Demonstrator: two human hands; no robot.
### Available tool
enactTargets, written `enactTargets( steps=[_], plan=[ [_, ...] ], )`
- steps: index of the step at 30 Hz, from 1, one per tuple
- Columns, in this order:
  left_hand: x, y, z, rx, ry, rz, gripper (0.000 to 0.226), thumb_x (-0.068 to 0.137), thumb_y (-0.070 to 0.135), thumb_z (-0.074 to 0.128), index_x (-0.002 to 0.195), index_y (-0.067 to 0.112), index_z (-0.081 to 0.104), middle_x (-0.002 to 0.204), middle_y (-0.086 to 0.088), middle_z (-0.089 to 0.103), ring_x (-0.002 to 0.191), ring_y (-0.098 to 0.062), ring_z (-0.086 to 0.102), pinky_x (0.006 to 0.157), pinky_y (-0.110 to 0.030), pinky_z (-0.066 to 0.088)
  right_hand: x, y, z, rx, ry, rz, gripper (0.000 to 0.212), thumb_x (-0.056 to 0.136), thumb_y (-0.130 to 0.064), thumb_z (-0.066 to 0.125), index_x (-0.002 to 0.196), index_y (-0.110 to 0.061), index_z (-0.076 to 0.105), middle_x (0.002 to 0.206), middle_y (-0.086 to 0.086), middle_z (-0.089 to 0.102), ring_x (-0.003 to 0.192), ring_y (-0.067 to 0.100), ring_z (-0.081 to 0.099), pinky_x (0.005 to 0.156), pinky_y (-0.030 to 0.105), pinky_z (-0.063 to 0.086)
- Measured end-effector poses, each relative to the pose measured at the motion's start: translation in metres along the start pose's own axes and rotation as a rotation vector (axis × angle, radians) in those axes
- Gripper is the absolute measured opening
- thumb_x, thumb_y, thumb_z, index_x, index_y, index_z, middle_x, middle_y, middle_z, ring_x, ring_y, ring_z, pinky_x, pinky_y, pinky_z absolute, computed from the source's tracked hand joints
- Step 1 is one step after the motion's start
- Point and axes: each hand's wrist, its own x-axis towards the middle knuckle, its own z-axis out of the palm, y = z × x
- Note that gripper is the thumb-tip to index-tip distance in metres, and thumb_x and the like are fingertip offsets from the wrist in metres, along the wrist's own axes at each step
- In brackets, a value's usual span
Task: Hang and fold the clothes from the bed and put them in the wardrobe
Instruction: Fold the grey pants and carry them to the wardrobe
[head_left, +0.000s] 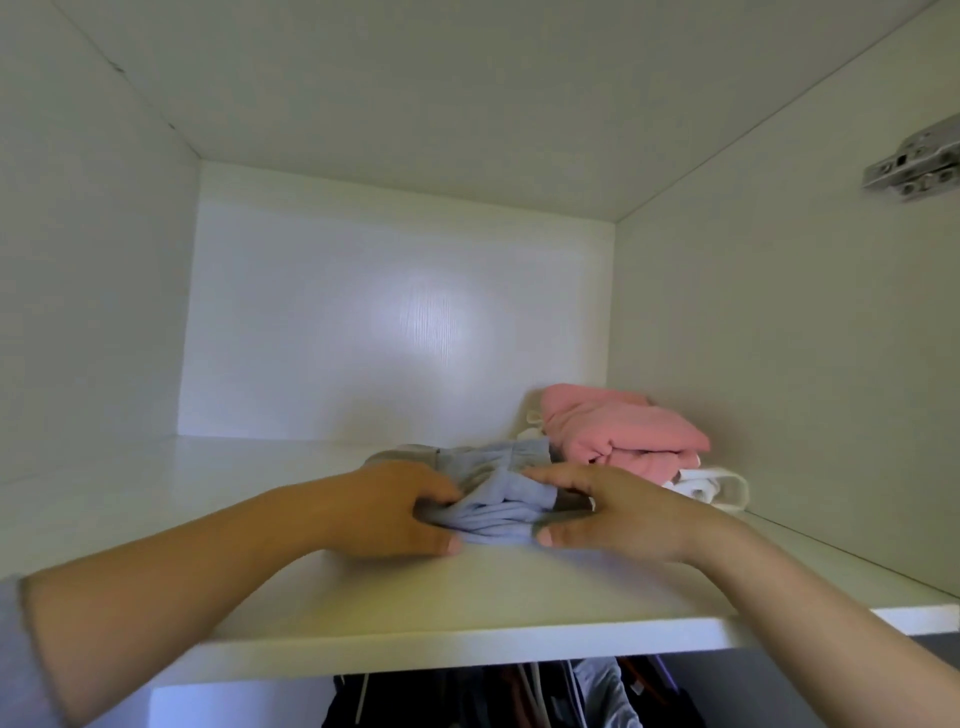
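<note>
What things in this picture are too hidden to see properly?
Head view:
Blue cloth: both ends covered by the left hand and right hand gripping it; kind unclear.
White item: mostly under the pink clothes.
Hanging clothes: dark, cut off by the shelf and bottom edge.
Hinge: cut off by the right edge.

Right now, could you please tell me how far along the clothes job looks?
Done: a folded pink garment lies on a white garment at the right of the shelf, and hanging clothes show below it. In hand: the left hand and right hand grip a folded blue garment on the shelf. Left: letting go of it; the bed is out of view, so what remains there cannot be told.
</note>
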Motion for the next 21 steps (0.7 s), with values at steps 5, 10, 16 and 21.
enactTargets(
  steps=[5,10,16,21],
  plan=[
    [0.008,0.0,0.009,0.126,0.002,-0.004,0.041,0.095,0.052,0.045,0.112,0.019,0.061,0.117,0.003,0.053,0.103,-0.016,0.053,0.096,-0.035,0.043,0.016,0.02,-0.001,-0.174,-0.043,-0.097,0.047,0.098,-0.009,0.056,0.143,-0.021,0.048,0.141,-0.009,0.052,0.131,0.008,0.048,0.113,0.033,0.036],
    [0.037,-0.006,0.012,0.194,-0.012,-0.019,0.032,0.098,0.045,0.043,0.102,0.018,0.058,0.115,0.001,0.051,0.104,-0.018,0.051,0.097,-0.035,0.041,0.038,0.045,-0.003,-0.28,-0.048,-0.15,0.05,0.101,-0.013,0.05,0.146,-0.028,0.038,0.148,-0.016,0.04,0.133,-0.005,0.034,0.107,0.003,0.022],
    [0.069,-0.026,0.023,0.211,-0.006,-0.066,0.025,0.099,0.045,0.041,0.09,0.023,0.05,0.116,-0.002,0.05,0.108,-0.022,0.05,0.098,-0.037,0.04,0.073,0.064,0.006,-0.316,-0.062,-0.135,0.047,0.101,-0.013,0.047,0.146,-0.024,0.042,0.147,-0.011,0.047,0.135,0.006,0.042,0.115,0.025,0.03],
    [0.088,-0.047,0.018,0.199,0.046,-0.077,0.034,0.1,0.045,0.04,0.105,0.018,0.058,0.124,-0.001,0.05,0.115,-0.02,0.048,0.102,-0.035,0.037,0.096,0.063,0.01,-0.356,0.067,-0.198,0.043,0.097,-0.003,0.048,0.139,-0.014,0.05,0.137,0.001,0.056,0.123,0.015,0.05,0.109,0.027,0.035]
  ],
)
